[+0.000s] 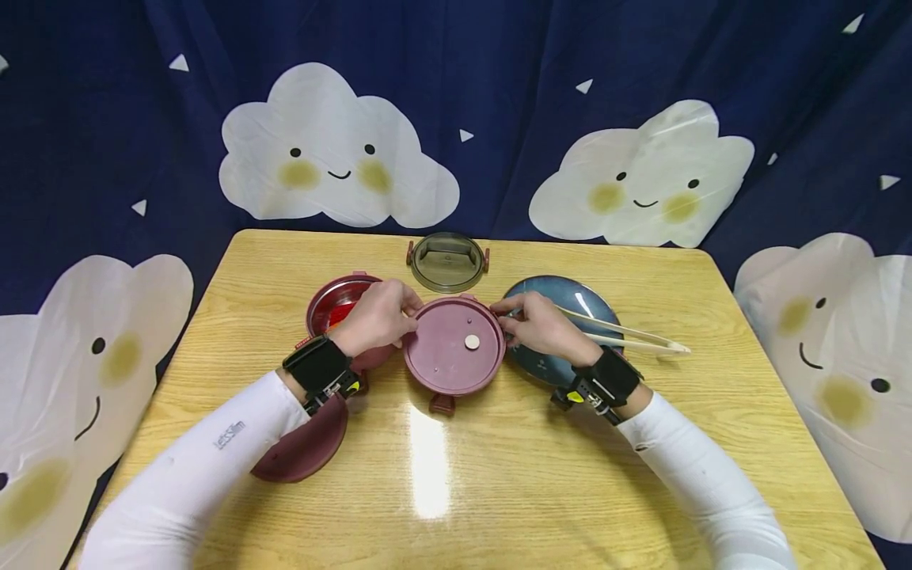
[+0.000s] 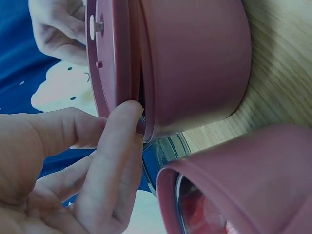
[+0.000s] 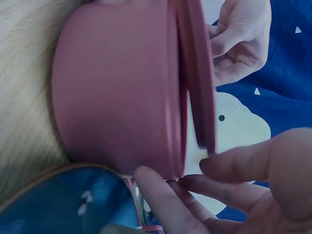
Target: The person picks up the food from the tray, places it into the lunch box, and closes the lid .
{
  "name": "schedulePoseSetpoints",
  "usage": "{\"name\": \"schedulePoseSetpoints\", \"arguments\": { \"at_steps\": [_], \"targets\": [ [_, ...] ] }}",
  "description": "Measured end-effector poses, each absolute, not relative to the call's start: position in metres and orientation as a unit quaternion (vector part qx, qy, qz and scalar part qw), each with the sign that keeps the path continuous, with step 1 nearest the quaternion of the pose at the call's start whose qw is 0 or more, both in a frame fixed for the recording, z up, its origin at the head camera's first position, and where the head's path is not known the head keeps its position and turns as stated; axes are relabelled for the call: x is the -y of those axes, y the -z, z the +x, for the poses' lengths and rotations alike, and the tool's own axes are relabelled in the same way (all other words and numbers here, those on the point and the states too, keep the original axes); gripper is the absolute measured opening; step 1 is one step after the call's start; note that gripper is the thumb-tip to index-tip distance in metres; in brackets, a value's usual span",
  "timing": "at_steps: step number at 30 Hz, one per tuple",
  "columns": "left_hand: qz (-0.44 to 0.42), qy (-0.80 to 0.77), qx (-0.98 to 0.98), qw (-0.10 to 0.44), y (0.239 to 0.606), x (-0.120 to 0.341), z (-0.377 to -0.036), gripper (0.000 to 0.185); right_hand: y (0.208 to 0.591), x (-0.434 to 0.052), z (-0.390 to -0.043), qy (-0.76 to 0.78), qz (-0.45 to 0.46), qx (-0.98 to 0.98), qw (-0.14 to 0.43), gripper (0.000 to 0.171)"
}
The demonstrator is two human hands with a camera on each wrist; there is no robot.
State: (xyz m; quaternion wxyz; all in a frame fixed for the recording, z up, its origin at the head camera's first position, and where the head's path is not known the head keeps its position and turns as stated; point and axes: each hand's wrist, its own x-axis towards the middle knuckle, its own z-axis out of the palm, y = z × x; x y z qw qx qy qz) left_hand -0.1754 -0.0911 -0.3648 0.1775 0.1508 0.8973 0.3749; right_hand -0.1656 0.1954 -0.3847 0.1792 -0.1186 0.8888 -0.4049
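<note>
Navy curtain [image 1: 499, 47] with white smiling clouds is hanging behind a pale wood-grain table [image 1: 513, 475]. One deep, round, mauve-pink pot [image 2: 200, 63] is standing centrally, its flat round mauve lid [image 1: 438, 348] sitting tilted above a gap. Left of the pot, the left hand [image 1: 381, 317] is pinching the lid's rim. Right of it, the right hand [image 1: 537, 324] is showing thumb and fingers apart. Beyond, a glossy blue plate [image 1: 545, 360] is resting, also right of the pot.
</note>
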Motion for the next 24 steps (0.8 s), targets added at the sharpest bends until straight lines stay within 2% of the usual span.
{"name": "schedulePoseSetpoints", "arguments": {
  "at_steps": [24],
  "targets": [
    [0.155, -0.353, -0.907, 0.17, 0.368, 0.079, -0.187, 0.015, 0.378, -0.194, -0.169, 0.425, -0.138, -0.879, 0.165, 0.033]
  ]
}}
